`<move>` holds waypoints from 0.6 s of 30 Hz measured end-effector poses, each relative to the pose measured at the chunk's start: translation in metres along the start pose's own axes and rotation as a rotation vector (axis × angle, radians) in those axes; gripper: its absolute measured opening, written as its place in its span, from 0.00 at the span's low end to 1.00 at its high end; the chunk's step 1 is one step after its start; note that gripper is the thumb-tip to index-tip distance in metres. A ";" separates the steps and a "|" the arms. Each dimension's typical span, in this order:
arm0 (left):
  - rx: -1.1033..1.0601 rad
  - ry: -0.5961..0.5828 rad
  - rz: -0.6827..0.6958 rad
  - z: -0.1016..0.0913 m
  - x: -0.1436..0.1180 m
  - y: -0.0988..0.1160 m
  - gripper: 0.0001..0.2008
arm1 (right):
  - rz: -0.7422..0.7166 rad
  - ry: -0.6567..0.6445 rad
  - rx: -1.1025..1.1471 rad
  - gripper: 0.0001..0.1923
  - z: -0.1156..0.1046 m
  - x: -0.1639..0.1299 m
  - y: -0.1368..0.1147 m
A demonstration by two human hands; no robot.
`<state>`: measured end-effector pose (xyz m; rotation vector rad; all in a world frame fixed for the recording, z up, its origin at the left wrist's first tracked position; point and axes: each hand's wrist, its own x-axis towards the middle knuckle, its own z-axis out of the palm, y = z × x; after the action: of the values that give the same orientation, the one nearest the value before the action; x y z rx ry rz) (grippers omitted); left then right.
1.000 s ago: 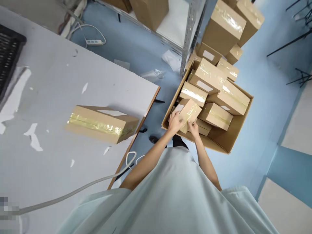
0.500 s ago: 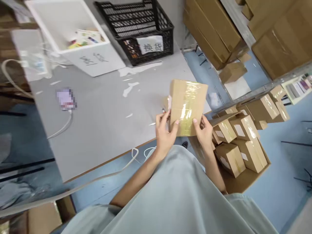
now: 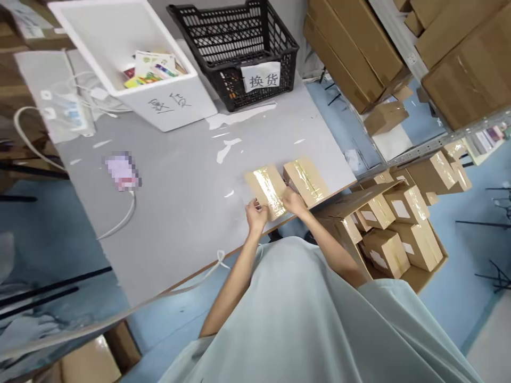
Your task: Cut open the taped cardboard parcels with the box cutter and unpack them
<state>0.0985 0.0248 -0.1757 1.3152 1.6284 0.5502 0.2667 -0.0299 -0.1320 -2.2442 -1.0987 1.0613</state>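
Two small taped cardboard boxes lie side by side near the right front edge of the grey table [image 3: 179, 181]. My left hand [image 3: 256, 216] grips the near end of the left box [image 3: 266, 190]. My right hand [image 3: 293, 202] holds the same box at its right near corner, close against the second box [image 3: 306, 181]. The left box rests flat on the table with its tape strip facing up.
A large open carton [image 3: 419, 276] with several small taped boxes stands on the blue floor at my right. At the table's back are a white tub [image 3: 159, 103] and a black crate [image 3: 239, 37]. Shelves with big cartons [image 3: 351, 48] rise at the right. A cable [image 3: 120, 223] crosses the table.
I lifted a small box out of the floor carton, turned toward the table with it in both hands, and it now lies on the table beside the other box.
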 end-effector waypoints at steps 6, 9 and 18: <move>0.050 0.022 0.497 0.033 -0.043 0.028 0.29 | -0.156 0.299 0.362 0.22 -0.024 -0.077 0.068; 0.037 -0.212 0.789 0.079 -0.081 0.057 0.21 | -0.046 0.510 0.502 0.21 -0.044 -0.124 0.133; 0.313 -0.990 0.851 0.287 -0.187 0.048 0.23 | 0.568 0.914 0.733 0.24 -0.080 -0.216 0.385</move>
<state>0.3675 -0.1916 -0.1973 2.0578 0.3033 0.0444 0.4280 -0.4360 -0.2340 -2.0158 0.2870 0.3635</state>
